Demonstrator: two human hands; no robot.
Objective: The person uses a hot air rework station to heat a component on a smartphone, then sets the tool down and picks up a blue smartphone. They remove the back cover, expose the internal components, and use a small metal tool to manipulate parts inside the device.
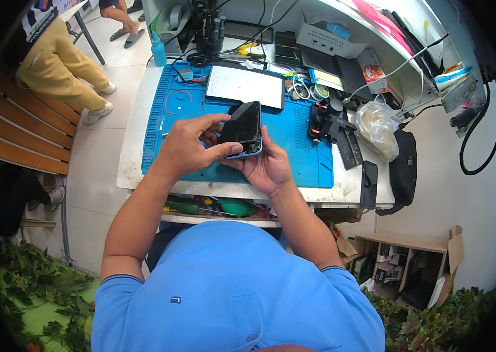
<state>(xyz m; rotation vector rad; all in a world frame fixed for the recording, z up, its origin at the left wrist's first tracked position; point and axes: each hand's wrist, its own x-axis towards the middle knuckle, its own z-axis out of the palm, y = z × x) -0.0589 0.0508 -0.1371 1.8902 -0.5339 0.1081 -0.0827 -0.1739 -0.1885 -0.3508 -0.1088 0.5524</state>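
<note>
A smartphone (242, 128) with a black screen and a blue edge is held in both hands above a blue repair mat (201, 170). My left hand (192, 144) grips its left side, thumb on the lower edge and index finger on the upper part of the screen. Behind and along the right side, my right hand (268, 165) supports it with its fingers partly hidden underneath. The screen's lower end seems to stand slightly apart from the frame. Just beyond the phone lies a flat tablet-like panel (245, 86) with a white face and black rim.
At the right are a black and red clamp fixture (325, 122), a clear plastic bag (378, 129), another phone (368, 185) and a black pouch (403, 170). A blue bottle (158, 50) stands back left, near a microscope stand (208, 29). A person in yellow trousers (63, 64) stands leftward.
</note>
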